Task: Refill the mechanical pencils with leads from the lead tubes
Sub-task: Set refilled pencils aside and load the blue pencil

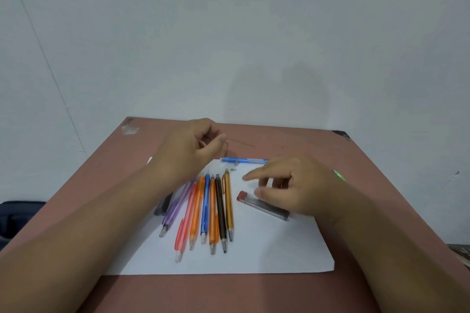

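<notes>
Mechanical pencils [211,211]: a fan of seven or so on a white sheet of paper [254,249], tips toward the near edge; colours from left to right purple, pink, orange, blue, orange, black, amber. One further blue pencil [244,160] lies crosswise at the sheet's far edge, partly behind the right hand. Lead tube [264,206]: clear, red cap [243,195], lying flat on the sheet right of the fan. Dark item [165,204] at the sheet's left edge, mostly hidden by the forearm. Left hand [195,145]: raised above the far end of the fan, fingers curled in; whether they pinch anything cannot be told. Right hand [292,188]: over the tube, forefinger extended leftward, thumb at the tube, blurred; grasp not discernible. Table [330,150]: reddish-brown, against a pale wall.
</notes>
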`<action>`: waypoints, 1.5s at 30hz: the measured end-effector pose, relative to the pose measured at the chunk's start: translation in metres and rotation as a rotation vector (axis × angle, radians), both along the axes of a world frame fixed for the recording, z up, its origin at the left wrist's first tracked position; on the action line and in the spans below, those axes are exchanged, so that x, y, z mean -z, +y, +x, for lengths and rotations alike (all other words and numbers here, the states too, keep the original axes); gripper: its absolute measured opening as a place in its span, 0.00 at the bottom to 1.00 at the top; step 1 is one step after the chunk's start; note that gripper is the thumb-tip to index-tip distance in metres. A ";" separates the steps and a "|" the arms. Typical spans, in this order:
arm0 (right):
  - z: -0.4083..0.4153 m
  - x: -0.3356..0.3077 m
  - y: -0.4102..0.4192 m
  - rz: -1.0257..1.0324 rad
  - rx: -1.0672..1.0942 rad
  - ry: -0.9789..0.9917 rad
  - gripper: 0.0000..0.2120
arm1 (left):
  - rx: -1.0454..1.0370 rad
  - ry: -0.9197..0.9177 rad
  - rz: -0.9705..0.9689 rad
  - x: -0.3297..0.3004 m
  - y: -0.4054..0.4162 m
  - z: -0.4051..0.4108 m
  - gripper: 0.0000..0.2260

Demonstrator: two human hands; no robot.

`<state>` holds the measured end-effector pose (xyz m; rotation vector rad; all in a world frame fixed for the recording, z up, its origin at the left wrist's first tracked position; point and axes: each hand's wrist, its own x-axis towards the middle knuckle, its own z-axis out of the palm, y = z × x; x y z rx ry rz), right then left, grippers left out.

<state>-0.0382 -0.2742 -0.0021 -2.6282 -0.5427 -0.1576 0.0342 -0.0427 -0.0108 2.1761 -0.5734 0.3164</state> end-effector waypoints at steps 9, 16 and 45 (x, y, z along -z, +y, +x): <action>0.016 0.017 0.005 0.045 0.148 -0.497 0.12 | 0.165 -0.189 0.031 0.002 -0.009 -0.007 0.10; 0.020 0.019 0.006 0.022 0.164 -0.559 0.03 | 0.173 -0.208 0.063 0.002 -0.015 -0.007 0.08; 0.023 0.016 0.000 0.316 0.381 -0.362 0.04 | -0.123 0.167 -0.073 0.012 -0.001 0.024 0.03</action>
